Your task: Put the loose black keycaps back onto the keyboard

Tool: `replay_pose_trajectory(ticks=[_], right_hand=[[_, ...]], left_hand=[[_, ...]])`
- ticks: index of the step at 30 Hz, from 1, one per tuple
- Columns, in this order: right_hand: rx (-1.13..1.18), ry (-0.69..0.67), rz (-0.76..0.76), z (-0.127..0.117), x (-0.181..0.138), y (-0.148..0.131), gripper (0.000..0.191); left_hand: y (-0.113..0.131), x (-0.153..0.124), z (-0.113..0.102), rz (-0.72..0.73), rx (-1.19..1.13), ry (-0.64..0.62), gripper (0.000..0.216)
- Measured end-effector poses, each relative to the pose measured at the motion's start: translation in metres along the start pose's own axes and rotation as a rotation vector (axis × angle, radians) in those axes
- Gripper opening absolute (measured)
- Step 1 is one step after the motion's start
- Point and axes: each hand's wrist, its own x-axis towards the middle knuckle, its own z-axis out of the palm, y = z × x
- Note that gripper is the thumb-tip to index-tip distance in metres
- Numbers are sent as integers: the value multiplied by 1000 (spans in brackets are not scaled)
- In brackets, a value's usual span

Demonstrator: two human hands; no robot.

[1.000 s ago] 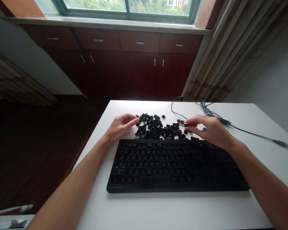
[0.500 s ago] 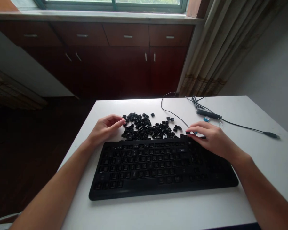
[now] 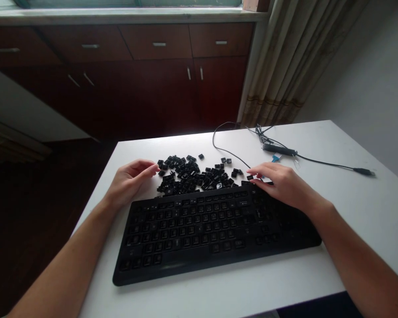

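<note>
A black keyboard (image 3: 215,229) lies on the white table (image 3: 351,207), tilted slightly. Behind it is a scattered pile of loose black keycaps (image 3: 192,174). My left hand (image 3: 129,181) rests at the pile's left edge, fingers curled, its tips touching the nearest keycaps. My right hand (image 3: 278,183) sits over the keyboard's upper right corner, thumb and fingers pinched on a small black keycap (image 3: 250,177).
A black cable (image 3: 318,160) with a plug end runs across the back right of the table, beside a small blue tool (image 3: 276,156). Dark wooden cabinets (image 3: 152,75) stand beyond the table. A curtain (image 3: 292,62) hangs at the right.
The view has tilted down and shifted, so everything sits lower and further left. My right hand has come down from the pile to the keyboard's top edge. The left hand stays by the pile.
</note>
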Motion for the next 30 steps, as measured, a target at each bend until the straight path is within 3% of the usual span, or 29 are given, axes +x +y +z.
replay_pose_trajectory(ticks=[15, 30], right_hand=[[-35, 19, -70, -2, 1, 0, 14], [-27, 32, -75, -1, 0, -7, 23]], left_hand=[[2, -1, 0, 6, 36, -22, 30], [0, 0, 0, 17, 25, -18, 30]])
